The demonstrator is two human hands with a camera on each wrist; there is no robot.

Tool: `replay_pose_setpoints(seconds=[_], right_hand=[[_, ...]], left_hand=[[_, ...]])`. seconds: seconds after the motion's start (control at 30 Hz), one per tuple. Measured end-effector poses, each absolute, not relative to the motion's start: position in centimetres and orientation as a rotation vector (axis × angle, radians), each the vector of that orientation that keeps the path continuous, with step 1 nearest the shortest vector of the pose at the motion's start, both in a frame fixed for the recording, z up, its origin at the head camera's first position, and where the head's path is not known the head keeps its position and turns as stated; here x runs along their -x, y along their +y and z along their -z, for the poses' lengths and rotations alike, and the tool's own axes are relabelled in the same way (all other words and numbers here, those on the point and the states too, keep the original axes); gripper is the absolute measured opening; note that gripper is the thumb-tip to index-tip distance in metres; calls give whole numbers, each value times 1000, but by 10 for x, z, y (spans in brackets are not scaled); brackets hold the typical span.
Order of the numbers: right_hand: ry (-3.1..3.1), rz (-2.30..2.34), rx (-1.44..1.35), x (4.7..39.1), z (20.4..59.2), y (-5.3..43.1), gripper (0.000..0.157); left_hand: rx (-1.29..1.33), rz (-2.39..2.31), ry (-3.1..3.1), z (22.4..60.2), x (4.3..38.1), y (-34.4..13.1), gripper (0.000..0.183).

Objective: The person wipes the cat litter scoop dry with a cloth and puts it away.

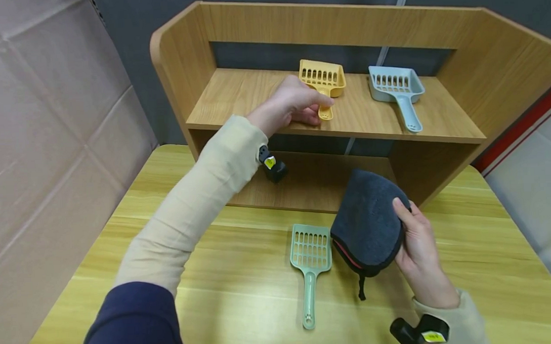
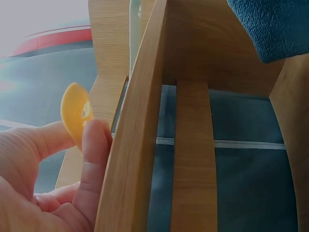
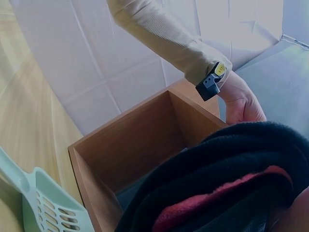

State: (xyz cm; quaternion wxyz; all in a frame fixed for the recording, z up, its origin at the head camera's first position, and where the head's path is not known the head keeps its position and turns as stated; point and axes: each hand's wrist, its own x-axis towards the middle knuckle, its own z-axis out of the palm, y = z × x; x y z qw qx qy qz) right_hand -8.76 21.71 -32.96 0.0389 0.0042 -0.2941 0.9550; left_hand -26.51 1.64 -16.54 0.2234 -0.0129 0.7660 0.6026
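Observation:
My left hand [image 1: 300, 101] pinches the handle end of a yellow litter scoop [image 1: 327, 75] on the upper shelf, near its front edge. In the left wrist view, that yellow handle [image 2: 73, 113] stands between thumb and finger. My right hand [image 1: 419, 243] grips a dark grey plush cloth pouch or mitt [image 1: 368, 219] by its right edge, above the table. Red lining [image 3: 193, 203] shows at its opening, and a short black loop hangs from it. Beside the pouch, a green litter scoop [image 1: 310, 272] lies on the table, handle toward me.
A light blue litter scoop [image 1: 402, 89] sits on the right of the upper shelf, its handle near the front edge. The two-level wooden shelf [image 1: 236, 92] stands at the back of the wood-grain table [image 1: 207, 301]. A pale padded wall [image 1: 50, 124] flanks the left.

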Motion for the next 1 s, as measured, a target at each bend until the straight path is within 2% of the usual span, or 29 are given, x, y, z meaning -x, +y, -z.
replay_pose_setpoints(seconds=[0.57, 0.77, 1.0], right_hand=[[-891, -2923, -12, 88, 330, 217, 17], [-859, -2928, -20, 89, 331, 217, 19], [-836, -2941, -12, 87, 331, 219, 18]], left_hand=[[-37, -1584, 2221, 163, 263, 6, 31], [-24, -1683, 2222, 167, 258, -7, 25], [-133, -1858, 2222, 179, 244, -24, 25]])
